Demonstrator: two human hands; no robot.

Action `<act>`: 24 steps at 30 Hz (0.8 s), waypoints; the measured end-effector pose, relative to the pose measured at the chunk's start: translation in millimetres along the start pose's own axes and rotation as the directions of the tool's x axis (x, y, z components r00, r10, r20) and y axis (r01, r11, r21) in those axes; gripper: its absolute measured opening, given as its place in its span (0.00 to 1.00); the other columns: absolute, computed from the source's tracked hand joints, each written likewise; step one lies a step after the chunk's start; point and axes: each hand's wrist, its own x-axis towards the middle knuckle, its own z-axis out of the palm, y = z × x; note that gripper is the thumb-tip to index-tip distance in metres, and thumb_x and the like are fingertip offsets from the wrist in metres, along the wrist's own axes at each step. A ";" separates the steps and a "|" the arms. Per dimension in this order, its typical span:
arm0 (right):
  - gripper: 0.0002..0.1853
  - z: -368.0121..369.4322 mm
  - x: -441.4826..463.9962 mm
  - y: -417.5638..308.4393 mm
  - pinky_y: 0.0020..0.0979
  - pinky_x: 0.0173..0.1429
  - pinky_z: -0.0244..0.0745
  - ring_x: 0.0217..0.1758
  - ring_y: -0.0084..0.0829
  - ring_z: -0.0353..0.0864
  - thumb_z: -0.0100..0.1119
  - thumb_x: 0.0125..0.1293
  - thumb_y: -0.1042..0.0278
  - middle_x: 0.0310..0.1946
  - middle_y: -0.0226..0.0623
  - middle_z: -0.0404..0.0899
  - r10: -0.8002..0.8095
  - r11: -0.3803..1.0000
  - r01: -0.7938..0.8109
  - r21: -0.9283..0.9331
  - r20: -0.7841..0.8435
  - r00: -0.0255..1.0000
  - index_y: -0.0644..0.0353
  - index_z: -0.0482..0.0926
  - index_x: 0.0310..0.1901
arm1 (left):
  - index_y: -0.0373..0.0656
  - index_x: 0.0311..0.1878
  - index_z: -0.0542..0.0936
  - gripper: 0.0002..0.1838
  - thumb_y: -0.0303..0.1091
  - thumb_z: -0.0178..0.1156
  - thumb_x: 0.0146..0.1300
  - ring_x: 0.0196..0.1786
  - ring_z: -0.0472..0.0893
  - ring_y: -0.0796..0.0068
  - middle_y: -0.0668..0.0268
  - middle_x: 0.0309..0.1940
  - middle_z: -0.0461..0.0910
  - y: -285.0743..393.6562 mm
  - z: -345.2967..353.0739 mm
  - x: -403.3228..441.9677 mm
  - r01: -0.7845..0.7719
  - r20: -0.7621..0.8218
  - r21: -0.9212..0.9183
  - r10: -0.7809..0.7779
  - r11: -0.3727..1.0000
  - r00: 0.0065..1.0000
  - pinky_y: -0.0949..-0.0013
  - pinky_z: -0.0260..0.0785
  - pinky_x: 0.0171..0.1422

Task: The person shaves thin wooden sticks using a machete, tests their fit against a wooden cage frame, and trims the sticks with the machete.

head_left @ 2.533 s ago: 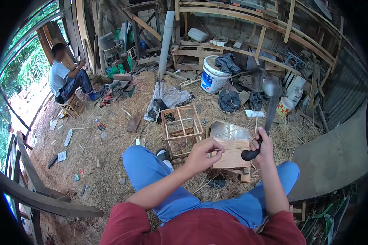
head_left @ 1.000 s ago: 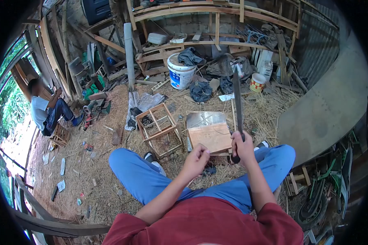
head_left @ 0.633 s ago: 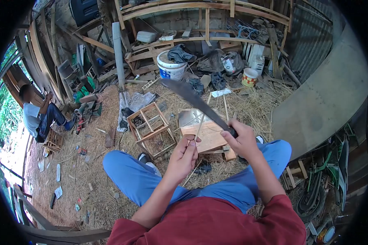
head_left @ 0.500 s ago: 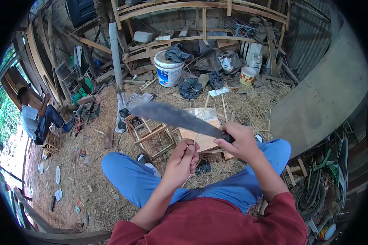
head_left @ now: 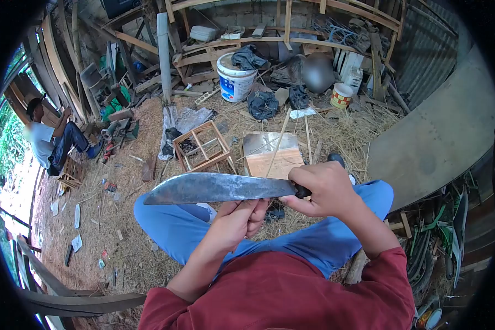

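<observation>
My right hand (head_left: 322,190) is closed around the dark handle of a machete (head_left: 214,188). Its broad, worn blade points left and lies across the view, above my left hand (head_left: 239,223). The fingers of my left hand are pinched on a thin wooden strip (head_left: 279,144), which runs up and away from me behind the blade. The blade hides part of the fingers and the strip's lower end. Beyond the blade, between my feet, a wooden block with a flat top (head_left: 274,157) stands on the ground.
A small slatted wooden frame (head_left: 204,146) stands left of the block. Another thin strip (head_left: 308,140) lies right of it. Farther back are a white bucket (head_left: 234,82) and black plastic bags (head_left: 263,104). A person (head_left: 52,135) sits at the far left. A large curved sheet (head_left: 434,132) is at right.
The machete has come down and nearer, its blade swinging from slanted to nearly level across my left hand. The view has shifted slightly. Both hands keep their hold.
</observation>
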 end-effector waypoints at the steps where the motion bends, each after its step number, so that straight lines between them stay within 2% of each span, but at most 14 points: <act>1: 0.20 -0.9 1.5 -1.7 0.40 0.26 0.69 0.22 0.40 0.80 0.71 0.58 0.45 0.20 0.34 0.76 -0.002 1.000 0.002 0.002 -0.003 1.000 0.54 0.78 0.32 | 0.43 0.50 0.75 0.13 0.41 0.45 0.85 0.21 0.54 0.86 0.79 0.23 0.58 1.1 -0.4 -1.4 -0.005 0.015 -0.029 0.006 1.000 1.000 0.74 0.44 0.24; 3: 0.23 -3.1 3.9 -4.5 0.40 0.25 0.71 0.22 0.40 0.81 0.68 0.62 0.40 0.19 0.35 0.78 -0.011 1.000 0.011 0.006 -0.007 1.000 0.53 0.76 0.30 | 0.43 0.48 0.75 0.14 0.41 0.45 0.85 0.21 0.53 0.86 0.79 0.23 0.57 4.0 -1.3 -3.7 -0.010 0.030 -0.058 0.012 0.998 0.999 0.74 0.44 0.24; 6: 0.23 -4.5 4.7 -5.7 0.39 0.25 0.72 0.21 0.39 0.81 0.69 0.61 0.40 0.19 0.35 0.78 -0.032 0.999 0.032 -0.016 -0.035 0.999 0.53 0.76 0.30 | 0.43 0.46 0.73 0.14 0.42 0.45 0.85 0.21 0.53 0.85 0.79 0.23 0.57 5.4 -1.6 -6.3 0.045 0.062 -0.158 -0.036 0.986 0.997 0.74 0.44 0.24; 12: 0.24 -2.4 2.9 -2.3 0.38 0.26 0.73 0.21 0.38 0.82 0.70 0.59 0.39 0.20 0.34 0.78 -0.041 0.998 0.036 -0.053 -0.081 0.996 0.53 0.77 0.31 | 0.43 0.41 0.73 0.13 0.40 0.51 0.83 0.22 0.56 0.86 0.79 0.23 0.60 4.6 0.2 -7.5 0.017 -0.060 -0.060 -0.021 0.998 0.998 0.74 0.48 0.25; 14: 0.24 -1.4 2.3 -3.0 0.38 0.26 0.73 0.21 0.37 0.82 0.70 0.59 0.39 0.20 0.34 0.79 -0.037 0.998 0.033 -0.050 -0.085 0.996 0.53 0.77 0.30 | 0.44 0.38 0.73 0.13 0.38 0.54 0.82 0.22 0.58 0.87 0.79 0.24 0.62 2.0 -1.8 -8.3 0.016 -0.132 0.028 -0.013 0.999 0.991 0.74 0.50 0.25; 18: 0.27 3.9 2.1 -3.2 0.38 0.26 0.73 0.21 0.37 0.82 0.71 0.59 0.35 0.19 0.33 0.79 -0.021 0.999 0.017 -0.038 -0.087 0.996 0.53 0.76 0.28 | 0.44 0.35 0.74 0.14 0.37 0.55 0.80 0.24 0.62 0.87 0.78 0.25 0.67 1.9 1.0 -11.4 0.046 -0.155 -0.007 -0.047 0.999 0.987 0.73 0.53 0.26; 20: 0.28 6.1 1.9 -0.6 0.38 0.27 0.72 0.22 0.38 0.82 0.73 0.56 0.34 0.20 0.33 0.78 -0.017 0.999 0.014 -0.038 -0.062 0.998 0.54 0.77 0.30 | 0.42 0.39 0.74 0.09 0.33 0.53 0.80 0.23 0.60 0.88 0.77 0.25 0.65 -6.3 -0.9 -11.0 -0.043 -0.227 0.335 0.125 0.941 0.966 0.76 0.50 0.25; 21: 0.29 7.2 1.7 0.7 0.38 0.28 0.72 0.23 0.39 0.81 0.75 0.53 0.33 0.21 0.33 0.78 -0.013 0.999 0.012 -0.038 -0.038 0.999 0.54 0.78 0.31 | 0.42 0.39 0.74 0.09 0.33 0.53 0.80 0.23 0.60 0.88 0.77 0.25 0.65 -8.3 -1.4 -11.5 -0.042 -0.229 0.335 0.124 0.941 0.966 0.76 0.50 0.25; 22: 0.29 8.4 1.4 1.5 0.38 0.28 0.72 0.23 0.39 0.81 0.75 0.53 0.33 0.21 0.33 0.78 -0.014 0.999 0.013 -0.036 -0.038 0.999 0.54 0.78 0.31 | 0.42 0.39 0.74 0.08 0.32 0.53 0.79 0.23 0.60 0.88 0.77 0.25 0.66 -10.2 -1.8 -12.2 -0.065 -0.239 0.409 0.176 0.910 0.955 0.76 0.51 0.25; 24: 0.33 11.5 1.7 2.9 0.38 0.28 0.71 0.23 0.40 0.81 0.73 0.49 0.27 0.20 0.33 0.77 -0.033 0.998 0.030 -0.048 -0.064 0.997 0.54 0.76 0.30 | 0.42 0.40 0.74 0.08 0.31 0.53 0.79 0.23 0.61 0.88 0.76 0.25 0.67 -10.1 -1.3 -13.3 -0.084 -0.250 0.482 0.229 0.872 0.941 0.76 0.52 0.25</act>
